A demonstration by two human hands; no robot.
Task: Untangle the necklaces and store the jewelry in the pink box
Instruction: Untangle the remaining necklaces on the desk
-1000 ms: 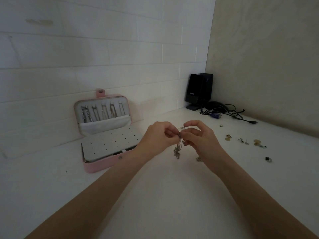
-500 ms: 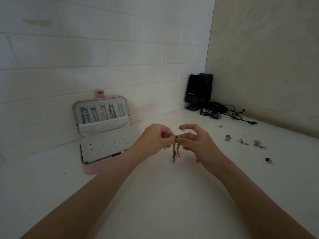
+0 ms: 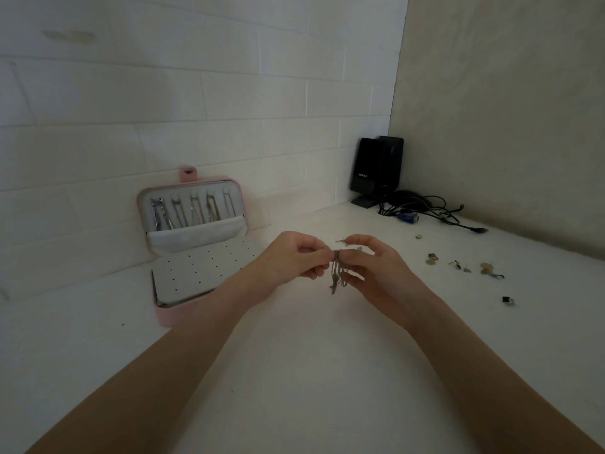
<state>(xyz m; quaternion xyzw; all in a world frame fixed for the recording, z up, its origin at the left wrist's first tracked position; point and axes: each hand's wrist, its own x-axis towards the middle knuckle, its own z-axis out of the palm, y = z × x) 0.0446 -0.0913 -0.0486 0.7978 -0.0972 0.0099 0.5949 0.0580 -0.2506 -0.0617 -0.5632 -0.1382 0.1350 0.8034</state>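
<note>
White corner counter [image 3: 311, 371], dim light. Left hand [image 3: 291, 260] and right hand [image 3: 370, 270] both pinch tangled silver chain necklaces [image 3: 337, 273] above mid-counter. Advice: tease loops apart slowly, never tug. Open pink jewelry box [image 3: 193, 244] sits left; loose small earrings [image 3: 465, 265] right; near counter offers room.

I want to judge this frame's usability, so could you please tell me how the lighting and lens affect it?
Head view: dim, with a brighter patch of table beneath the hands; wide-angle bending curves the wall's tile lines; the tangled necklaces and the small jewelry pieces are too small and soft to make out.
</note>
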